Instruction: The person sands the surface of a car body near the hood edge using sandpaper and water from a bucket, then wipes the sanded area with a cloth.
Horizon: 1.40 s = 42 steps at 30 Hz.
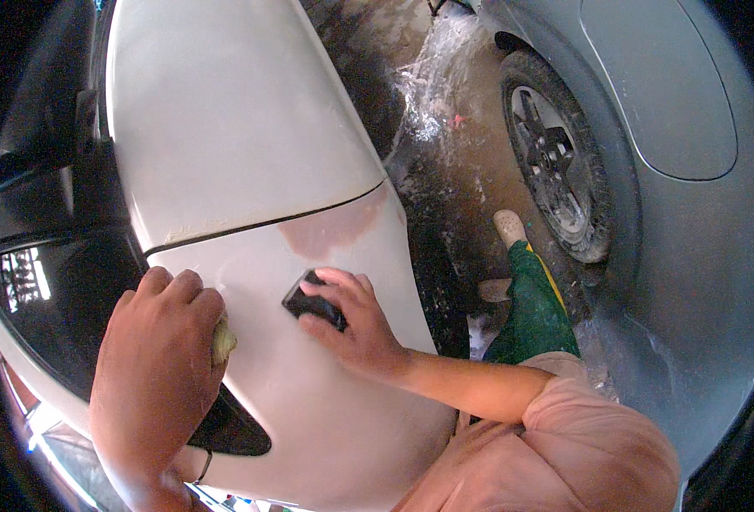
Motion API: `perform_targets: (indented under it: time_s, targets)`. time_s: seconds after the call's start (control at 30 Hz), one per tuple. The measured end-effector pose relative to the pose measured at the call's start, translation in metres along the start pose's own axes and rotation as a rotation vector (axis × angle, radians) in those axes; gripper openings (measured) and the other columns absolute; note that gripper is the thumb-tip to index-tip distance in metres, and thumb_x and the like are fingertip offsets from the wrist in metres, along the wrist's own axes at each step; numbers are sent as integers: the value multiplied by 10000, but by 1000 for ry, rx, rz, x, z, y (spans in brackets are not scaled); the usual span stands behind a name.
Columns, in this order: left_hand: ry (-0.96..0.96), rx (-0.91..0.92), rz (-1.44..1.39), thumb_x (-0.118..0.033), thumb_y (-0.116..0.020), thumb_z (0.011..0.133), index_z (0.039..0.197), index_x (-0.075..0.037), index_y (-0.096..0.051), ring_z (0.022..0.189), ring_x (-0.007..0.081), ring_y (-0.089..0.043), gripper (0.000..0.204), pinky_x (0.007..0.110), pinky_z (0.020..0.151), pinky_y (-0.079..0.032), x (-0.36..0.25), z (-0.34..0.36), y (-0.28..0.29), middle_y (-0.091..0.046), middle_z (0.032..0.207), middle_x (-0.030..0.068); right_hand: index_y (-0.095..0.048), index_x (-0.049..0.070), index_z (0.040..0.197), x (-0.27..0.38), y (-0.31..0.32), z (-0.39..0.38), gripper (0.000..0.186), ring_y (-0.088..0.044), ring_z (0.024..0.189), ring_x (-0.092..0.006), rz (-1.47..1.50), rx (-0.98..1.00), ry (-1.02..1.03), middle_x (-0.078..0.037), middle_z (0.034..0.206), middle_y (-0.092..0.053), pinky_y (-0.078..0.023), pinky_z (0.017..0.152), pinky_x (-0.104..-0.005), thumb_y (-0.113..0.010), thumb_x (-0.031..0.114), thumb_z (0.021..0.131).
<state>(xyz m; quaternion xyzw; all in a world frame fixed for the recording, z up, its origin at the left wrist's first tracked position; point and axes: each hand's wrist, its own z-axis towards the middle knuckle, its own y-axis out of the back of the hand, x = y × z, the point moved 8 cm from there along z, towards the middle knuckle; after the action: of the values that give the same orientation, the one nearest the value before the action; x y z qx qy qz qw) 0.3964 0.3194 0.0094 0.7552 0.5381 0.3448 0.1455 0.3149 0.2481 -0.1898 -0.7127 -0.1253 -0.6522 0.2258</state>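
My right hand (pixel 361 328) grips a dark, rectangular sanding block (pixel 319 306) between thumb and fingers, with the block against the pale rear panel (pixel 300 410) of a white car. Just beyond it, beside the panel gap, lies a dull pinkish-brown patch (pixel 332 232) in the paint. My left hand (pixel 157 367) is closed around a crumpled yellowish-green thing (pixel 223 340), perhaps a sponge or rag. Only its edge shows past the fingers. That hand is over the car near the dark side window (pixel 65 299).
Across a dark panel gap lies another white panel (pixel 232 111). To the right stands a grey-blue car (pixel 692 247) with a dusty wheel (pixel 556 154). A stained wet floor (pixel 454 128) runs between the cars, where my leg in green trousers (pixel 526 299) and a beige clog (pixel 509 227) show.
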Motion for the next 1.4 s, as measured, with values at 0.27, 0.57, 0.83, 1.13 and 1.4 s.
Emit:
perform_targets:
  time_s: [0.27, 0.57, 0.83, 1.13, 1.4]
  targets:
    - [48, -62, -66, -130, -760, 742, 953, -52, -671, 1034, 323, -582, 242, 423, 912, -516, 11, -2, 10, -625, 1014, 112, -606, -39, 1142, -27, 5, 67, 411, -546, 1059, -381, 93, -152, -238, -206, 1087, -598, -421, 956, -486, -672, 291, 905]
    - [10, -117, -78, -130, -761, 744, 947, -47, -667, 1013, 316, -580, 239, 410, 905, -513, 2, -3, 17, -619, 1000, 111, -616, -29, 1123, -58, 15, 63, 330, -639, 1030, -284, 102, -92, -366, -199, 1098, -652, -498, 907, -437, -679, 212, 906]
    - [29, -135, -69, -126, -757, 743, 914, -45, -663, 998, 314, -588, 211, 414, 888, -512, -5, -7, 20, -619, 978, 111, -638, -15, 1079, -11, 9, 64, 343, -597, 998, -381, 87, -195, -127, -198, 1036, -632, -479, 905, -473, -682, 270, 892]
    - [21, -74, -86, -122, -765, 741, 936, -44, -660, 1011, 327, -576, 235, 420, 896, -514, 0, -10, 13, -614, 995, 117, -630, -7, 1087, 40, -4, 58, 372, -572, 1097, -422, -41, -229, 187, -249, 1165, -606, -436, 995, -506, -691, 307, 896]
    - [4, -65, -67, -109, -762, 735, 938, -44, -653, 1013, 328, -573, 240, 420, 895, -513, -3, -4, 9, -609, 988, 118, -634, -25, 1118, 47, -3, 67, 377, -559, 1127, -416, 10, -161, 3, -275, 1196, -595, -409, 1030, -521, -677, 267, 884]
